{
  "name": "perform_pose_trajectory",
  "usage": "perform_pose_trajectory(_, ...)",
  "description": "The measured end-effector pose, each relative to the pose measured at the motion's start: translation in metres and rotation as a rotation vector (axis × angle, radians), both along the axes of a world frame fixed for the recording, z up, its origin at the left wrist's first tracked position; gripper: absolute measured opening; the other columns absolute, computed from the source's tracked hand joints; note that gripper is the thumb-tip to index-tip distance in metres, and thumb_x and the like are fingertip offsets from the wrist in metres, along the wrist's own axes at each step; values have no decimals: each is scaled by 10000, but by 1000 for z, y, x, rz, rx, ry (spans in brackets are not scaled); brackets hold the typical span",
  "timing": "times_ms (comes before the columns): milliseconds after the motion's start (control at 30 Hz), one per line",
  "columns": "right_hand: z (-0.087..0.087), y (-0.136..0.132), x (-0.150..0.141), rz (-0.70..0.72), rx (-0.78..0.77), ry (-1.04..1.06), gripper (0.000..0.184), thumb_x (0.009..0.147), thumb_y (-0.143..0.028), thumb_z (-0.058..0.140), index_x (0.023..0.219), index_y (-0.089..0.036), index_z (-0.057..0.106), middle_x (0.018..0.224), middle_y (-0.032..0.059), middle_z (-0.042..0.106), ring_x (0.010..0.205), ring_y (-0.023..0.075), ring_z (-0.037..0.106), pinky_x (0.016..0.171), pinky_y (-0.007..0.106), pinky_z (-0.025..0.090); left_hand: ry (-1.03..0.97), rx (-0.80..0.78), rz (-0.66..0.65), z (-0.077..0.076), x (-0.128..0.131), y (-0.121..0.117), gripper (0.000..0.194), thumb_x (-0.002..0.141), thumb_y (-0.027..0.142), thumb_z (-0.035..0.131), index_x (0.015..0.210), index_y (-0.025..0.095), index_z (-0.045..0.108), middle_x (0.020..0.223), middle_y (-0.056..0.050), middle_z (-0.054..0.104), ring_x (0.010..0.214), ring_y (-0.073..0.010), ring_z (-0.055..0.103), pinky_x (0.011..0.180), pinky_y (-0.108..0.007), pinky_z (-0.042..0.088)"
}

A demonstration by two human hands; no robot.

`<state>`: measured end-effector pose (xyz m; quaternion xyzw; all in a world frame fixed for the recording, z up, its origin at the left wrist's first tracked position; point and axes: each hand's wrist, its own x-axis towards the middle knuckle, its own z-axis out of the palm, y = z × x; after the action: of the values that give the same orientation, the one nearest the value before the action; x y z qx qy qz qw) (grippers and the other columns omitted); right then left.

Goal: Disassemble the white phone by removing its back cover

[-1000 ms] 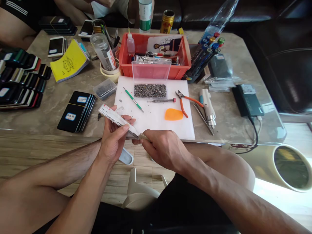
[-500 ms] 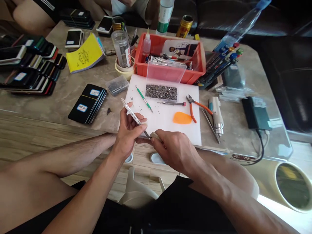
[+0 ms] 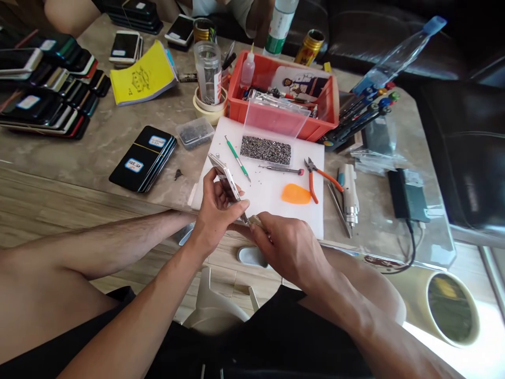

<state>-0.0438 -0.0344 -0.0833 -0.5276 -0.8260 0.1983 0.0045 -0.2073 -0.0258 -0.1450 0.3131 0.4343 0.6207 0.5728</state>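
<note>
My left hand [image 3: 215,218] grips a white-edged phone [image 3: 226,175], held tilted over the near edge of the white foam sheet [image 3: 268,217]. My right hand [image 3: 290,242] is closed around a small pale tool [image 3: 255,220], mostly hidden by the fingers, its end against the phone's lower end. On the sheet lie a green-handled pick [image 3: 238,158], a slim screwdriver [image 3: 282,169], an orange plastic pick [image 3: 295,193], orange-handled cutters [image 3: 312,179] and a clear box of screws [image 3: 265,150].
A red bin of tools [image 3: 284,113] stands behind the sheet. Banded black phones [image 3: 144,158] lie left, with stacked phones [image 3: 47,100] beyond. To the right are a white electric screwdriver [image 3: 349,192], tweezers [image 3: 339,209] and a black adapter [image 3: 406,195] with a cable.
The view has swung, shifting the table items right in the picture. The phone has turned in my left hand to a steeper tilt. My right hand keeps the tool at its lower end.
</note>
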Motion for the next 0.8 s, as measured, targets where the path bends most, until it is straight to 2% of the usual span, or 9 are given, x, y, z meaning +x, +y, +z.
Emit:
perform_pose_trajectory(167,0,2,-1,3,14,-36,295,1020,-328,475,772,-212,585,557,-19,509,487,133,372,550,302,171,1,-15,-9,2,-1,0,801,703,250,880,1382,316,459,1004,12,647,1010,-195,631,949,-342,494)
perform_pose_trajectory(333,3,7,-3,-3,-58,-85,300,1028,-339,474,780,-216,591,564,-12,540,492,142,393,552,309,169,2,-14,-22,3,-2,0,819,695,229,882,1387,314,454,1011,13,652,1013,-185,629,917,-319,507)
perform_pose_trajectory(633,1,2,-9,86,-9,-117,282,1072,-322,430,882,-197,596,733,48,681,609,181,599,558,318,210,-9,-29,-55,1,-8,1,792,684,219,901,1355,330,496,1034,18,655,1009,-174,632,850,-281,514)
perform_pose_trajectory(800,1,-1,-11,62,-16,-120,275,1076,-313,443,908,-183,617,766,57,699,629,188,624,552,324,214,-21,-33,-47,0,-8,1,763,679,198,915,1325,330,531,1025,26,665,1011,-168,648,890,-290,518)
